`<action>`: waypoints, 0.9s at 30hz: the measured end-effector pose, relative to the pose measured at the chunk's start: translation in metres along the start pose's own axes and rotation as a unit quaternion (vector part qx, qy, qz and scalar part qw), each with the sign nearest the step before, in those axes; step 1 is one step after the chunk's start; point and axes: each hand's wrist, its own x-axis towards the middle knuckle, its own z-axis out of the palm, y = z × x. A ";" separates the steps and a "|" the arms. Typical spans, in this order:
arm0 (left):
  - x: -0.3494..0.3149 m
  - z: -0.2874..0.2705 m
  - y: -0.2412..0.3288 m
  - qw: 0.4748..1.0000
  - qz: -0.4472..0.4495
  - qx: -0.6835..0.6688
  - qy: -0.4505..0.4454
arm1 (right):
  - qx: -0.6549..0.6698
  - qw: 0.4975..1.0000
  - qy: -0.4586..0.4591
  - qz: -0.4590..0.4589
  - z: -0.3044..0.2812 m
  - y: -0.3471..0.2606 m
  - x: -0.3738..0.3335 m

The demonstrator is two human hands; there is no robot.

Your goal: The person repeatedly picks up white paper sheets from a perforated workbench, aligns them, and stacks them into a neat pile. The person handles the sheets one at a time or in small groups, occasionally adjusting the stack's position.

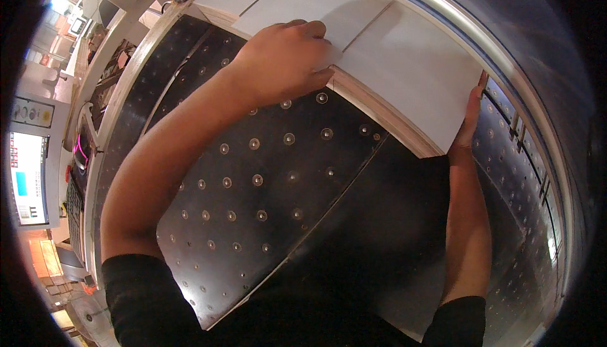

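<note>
White boards (404, 56) lie in a row at the far side of a black table, their pale layered wood edges towards me. My left hand (288, 62) is over the front edge of this row, close to the seam between two boards. Its fingers are curled and the thumb is near the layered edge; whatever is between them is hidden and partly blurred. At the right end of the rightmost board, my right hand (469, 119) rests against the side with fingers stretched along it. Part of that hand is hidden behind the board's corner.
The black table (272, 163) is dotted with round metal ball studs and crossed by a diagonal seam. A curved metal rail (436, 5) runs along the far and right sides. To the left stand a lit monitor (28, 176) and a keyboard (74, 214).
</note>
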 end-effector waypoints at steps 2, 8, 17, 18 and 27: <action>-0.006 -0.001 -0.008 0.997 0.053 -0.032 0.042 | 0.007 1.000 -0.005 0.008 -0.001 0.002 0.000; -0.012 -0.007 -0.045 0.998 0.058 0.002 -0.019 | 0.018 0.999 0.028 0.021 0.003 0.001 -0.002; 0.029 0.001 -0.075 0.998 0.016 -0.006 -0.068 | -0.006 1.000 -0.004 -0.003 0.006 -0.004 -0.004; 0.034 0.001 -0.076 0.997 0.015 -0.005 -0.077 | -0.001 1.000 -0.004 -0.003 0.006 -0.003 -0.004; -0.016 -0.007 -0.111 0.993 -0.080 0.011 0.088 | 0.004 1.000 0.003 -0.018 0.007 -0.002 -0.005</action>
